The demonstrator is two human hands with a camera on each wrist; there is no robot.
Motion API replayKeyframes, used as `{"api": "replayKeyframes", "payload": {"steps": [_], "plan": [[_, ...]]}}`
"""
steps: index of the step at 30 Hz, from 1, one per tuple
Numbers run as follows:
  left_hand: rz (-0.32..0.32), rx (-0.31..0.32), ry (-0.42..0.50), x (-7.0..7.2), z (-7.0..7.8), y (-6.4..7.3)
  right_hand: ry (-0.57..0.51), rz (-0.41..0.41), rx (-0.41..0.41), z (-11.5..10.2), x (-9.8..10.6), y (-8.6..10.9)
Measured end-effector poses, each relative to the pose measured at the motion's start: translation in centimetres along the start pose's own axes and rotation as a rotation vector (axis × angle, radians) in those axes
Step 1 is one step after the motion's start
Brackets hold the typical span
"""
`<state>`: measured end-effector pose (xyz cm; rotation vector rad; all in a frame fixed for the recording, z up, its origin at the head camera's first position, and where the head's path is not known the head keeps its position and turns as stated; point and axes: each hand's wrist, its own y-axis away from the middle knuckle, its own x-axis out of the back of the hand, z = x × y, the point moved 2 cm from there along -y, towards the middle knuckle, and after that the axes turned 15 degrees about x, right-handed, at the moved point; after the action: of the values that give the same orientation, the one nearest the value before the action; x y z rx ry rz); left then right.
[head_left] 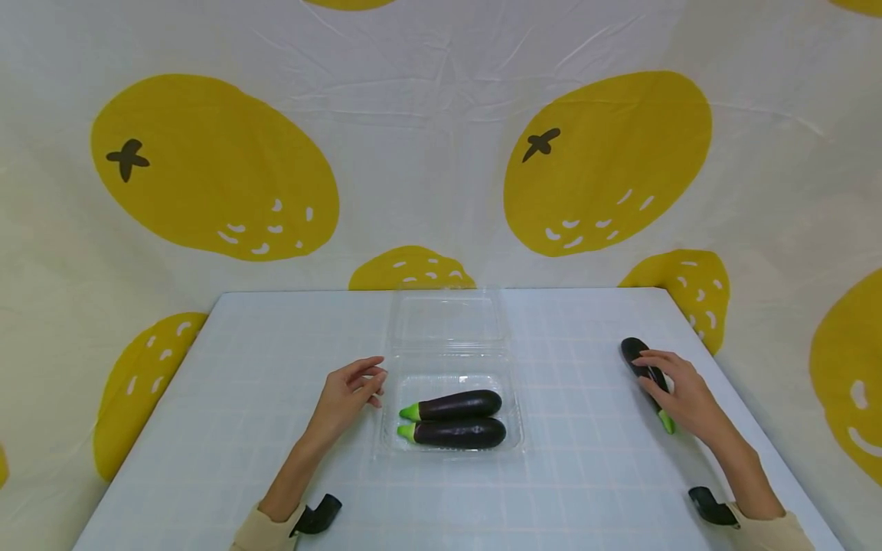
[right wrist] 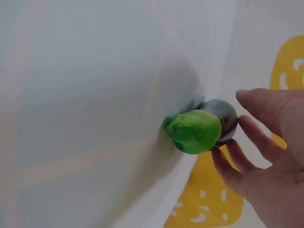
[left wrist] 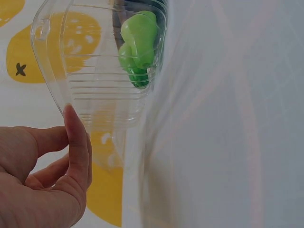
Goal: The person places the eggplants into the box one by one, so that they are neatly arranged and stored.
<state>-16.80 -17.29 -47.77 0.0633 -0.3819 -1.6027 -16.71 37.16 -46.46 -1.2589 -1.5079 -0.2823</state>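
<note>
Two dark purple eggplants with green stem ends, an upper eggplant (head_left: 460, 405) and a lower eggplant (head_left: 460, 433), lie side by side in a clear plastic clamshell box (head_left: 518, 432). My left hand (head_left: 350, 392) is at the box's left side with loosely bent fingers, holding nothing; in the left wrist view a fingertip (left wrist: 70, 110) overlaps the rim. On the right, a third eggplant (head_left: 632, 349) lies on the table, its green end (right wrist: 197, 132) toward me. My right hand (head_left: 681, 386) reaches over it, fingertips right at its skin and the thumb apart from it in the right wrist view.
The box's lid (head_left: 448, 317) stands open toward the table's back edge. A pale checked cloth covers the table (head_left: 276, 337). Behind it hangs a white curtain (head_left: 420, 153) with yellow fruit prints. Each wrist carries a black camera mount (head_left: 318, 514).
</note>
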Motion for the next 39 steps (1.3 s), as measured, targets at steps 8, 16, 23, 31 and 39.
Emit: {"api": "replayKeyframes", "payload": {"steps": [8,16,23,31,39], "plan": [[-0.006,-0.003,0.004,0.01,-0.10,-0.02,-0.004,-0.050,-0.022,0.57,0.13,0.14],[-0.004,-0.015,0.014,0.01,-0.22,-0.08,0.015,-0.020,0.079,0.55,0.10,0.14],[-0.003,-0.014,0.008,0.02,-0.20,0.05,0.009,-0.042,0.089,0.63,0.00,0.09],[-0.004,-0.015,0.011,0.09,-0.18,0.06,0.072,-0.142,0.090,0.52,-0.41,-0.09],[-0.006,-0.016,0.008,0.07,-0.24,0.08,0.122,-0.183,0.152,0.51,-0.81,-0.48]]}}
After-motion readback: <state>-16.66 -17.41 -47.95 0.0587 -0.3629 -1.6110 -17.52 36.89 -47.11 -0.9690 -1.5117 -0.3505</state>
